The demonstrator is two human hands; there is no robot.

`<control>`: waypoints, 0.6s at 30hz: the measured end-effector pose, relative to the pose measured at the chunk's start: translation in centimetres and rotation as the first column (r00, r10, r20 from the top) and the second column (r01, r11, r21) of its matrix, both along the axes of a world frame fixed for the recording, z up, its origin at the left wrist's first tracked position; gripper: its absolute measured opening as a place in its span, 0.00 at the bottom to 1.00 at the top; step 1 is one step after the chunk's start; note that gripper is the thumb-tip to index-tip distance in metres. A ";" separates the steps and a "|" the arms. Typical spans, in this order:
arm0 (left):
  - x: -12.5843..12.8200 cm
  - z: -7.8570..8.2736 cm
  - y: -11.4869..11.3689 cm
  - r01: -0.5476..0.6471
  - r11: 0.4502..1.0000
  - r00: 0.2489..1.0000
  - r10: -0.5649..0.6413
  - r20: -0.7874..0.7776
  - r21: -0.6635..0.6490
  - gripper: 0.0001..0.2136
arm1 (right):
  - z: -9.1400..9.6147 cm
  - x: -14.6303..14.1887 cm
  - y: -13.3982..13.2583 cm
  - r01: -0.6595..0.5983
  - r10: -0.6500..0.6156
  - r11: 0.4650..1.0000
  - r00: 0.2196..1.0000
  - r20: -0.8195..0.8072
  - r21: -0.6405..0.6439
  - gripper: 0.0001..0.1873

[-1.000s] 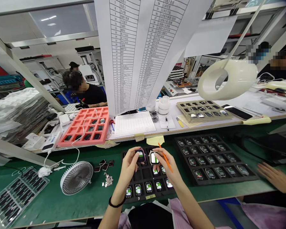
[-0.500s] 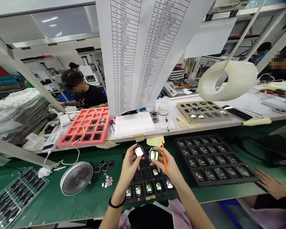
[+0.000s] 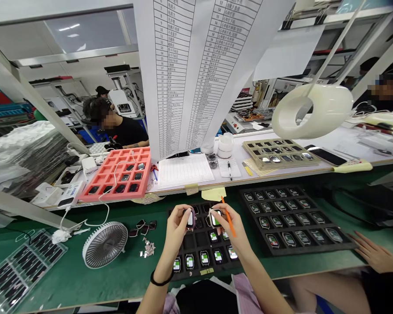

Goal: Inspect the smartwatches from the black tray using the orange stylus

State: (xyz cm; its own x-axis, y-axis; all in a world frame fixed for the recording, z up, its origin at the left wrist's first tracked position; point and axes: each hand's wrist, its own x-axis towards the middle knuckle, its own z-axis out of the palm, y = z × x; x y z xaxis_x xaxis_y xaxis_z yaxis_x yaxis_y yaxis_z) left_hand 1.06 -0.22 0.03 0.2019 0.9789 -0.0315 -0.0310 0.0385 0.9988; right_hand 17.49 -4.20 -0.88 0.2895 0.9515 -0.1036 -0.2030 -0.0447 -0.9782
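My left hand [image 3: 178,221] pinches a smartwatch [image 3: 190,219] with a lit white screen, turned partly edge-on. In my right hand [image 3: 229,222] is a second smartwatch [image 3: 215,219], its screen white and green, with my thumb over the face. An orange stick-like tool [image 3: 228,217], its kind unclear, is also tucked in the right hand's fingers. Both hands are above a black foam tray [image 3: 201,239], where several watches with green-and-white screens sit in the near slots. The far slots are partly hidden by my hands.
Right of my hands lies another black tray [image 3: 263,235] of watches, with a co-worker's hand [image 3: 373,252] beside it. On the left are a small fan [image 3: 105,244], loose watch parts [image 3: 147,247] and a clear plastic tray [image 3: 28,266]. A raised shelf holds a pink tray [image 3: 98,174].
Both watches have been tilted, the left one now nearly edge-on. My right thumb has moved onto its watch's screen. The trays stay where they were.
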 end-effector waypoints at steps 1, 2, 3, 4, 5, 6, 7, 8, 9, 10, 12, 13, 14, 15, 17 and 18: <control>0.0 -0.1 0.0 0.001 1.000 1.000 -0.001 0.001 0.006 0.17 | 0.0 0.0 0.0 0.014 -0.014 1.000 1.000 0.011 -0.004 0.19; 0.0 -0.1 0.0 0.006 1.000 1.000 -0.006 0.004 0.012 0.17 | 0.0 0.0 0.0 0.023 -0.023 1.000 1.000 0.021 -0.006 0.19; 0.0 -0.2 0.0 0.017 1.000 1.000 -0.017 0.007 0.019 0.16 | 0.0 0.0 0.0 0.024 -0.024 1.000 0.999 0.029 -0.004 0.19; 0.0 -0.3 0.1 0.037 0.999 0.999 -0.037 0.010 0.025 0.16 | 0.0 0.1 0.0 0.018 -0.018 1.000 0.999 0.033 0.001 0.19; 0.0 -0.4 0.1 0.060 0.998 0.998 -0.060 0.012 0.030 0.17 | 0.0 0.1 0.0 0.003 -0.004 1.000 0.999 0.033 0.008 0.19; -0.1 -0.5 0.2 0.084 0.996 0.996 -0.085 0.014 0.034 0.18 | 0.0 0.2 0.0 -0.018 0.017 1.000 0.999 0.030 0.017 0.19; -0.1 -0.6 0.2 0.106 0.994 0.994 -0.107 0.015 0.038 0.19 | 0.0 0.2 0.0 -0.043 0.043 0.999 0.999 0.024 0.027 0.19; -0.2 -0.7 0.3 0.122 0.992 0.992 -0.123 0.016 0.042 0.20 | 0.0 0.3 0.0 -0.070 0.069 0.997 0.997 0.017 0.038 0.19; -0.2 -0.8 0.3 0.130 0.990 0.991 -0.131 0.015 0.045 0.22 | 0.0 0.3 0.0 -0.096 0.096 0.994 0.995 0.010 0.048 0.20; -0.2 -0.9 0.4 0.129 0.990 0.991 -0.130 0.011 0.047 0.23 | 0.1 0.3 0.0 -0.120 0.120 0.991 0.993 0.004 0.057 0.22; -0.3 -0.9 0.4 0.119 0.992 0.993 -0.119 -0.002 0.048 0.24 | 0.2 0.3 0.0 -0.149 0.149 0.986 0.989 -0.003 0.069 0.24; -0.3 -0.9 0.4 0.111 0.993 0.994 -0.110 -0.009 0.047 0.24 | 0.2 0.2 0.0 -0.152 0.152 0.986 0.988 -0.004 0.070 0.24; -0.2 -0.9 0.4 0.103 0.994 0.995 -0.103 -0.014 0.045 0.23 | 0.3 0.2 -0.1 -0.146 0.147 0.987 0.989 -0.005 0.068 0.23; -0.2 -0.8 0.4 0.090 0.995 0.996 -0.089 -0.014 0.045 0.22 | 0.3 0.2 -0.1 -0.134 0.135 0.989 0.991 -0.007 0.066 0.21; -0.2 -0.7 0.5 0.057 0.997 0.998 -0.057 -0.011 0.044 0.20 | 0.4 0.1 -0.2 -0.106 0.107 0.992 0.994 -0.008 0.062 0.18; -0.2 -0.7 0.5 0.037 0.998 0.999 -0.037 -0.007 0.042 0.19 | 0.5 0.0 -0.3 -0.096 0.097 0.993 0.995 -0.007 0.063 0.17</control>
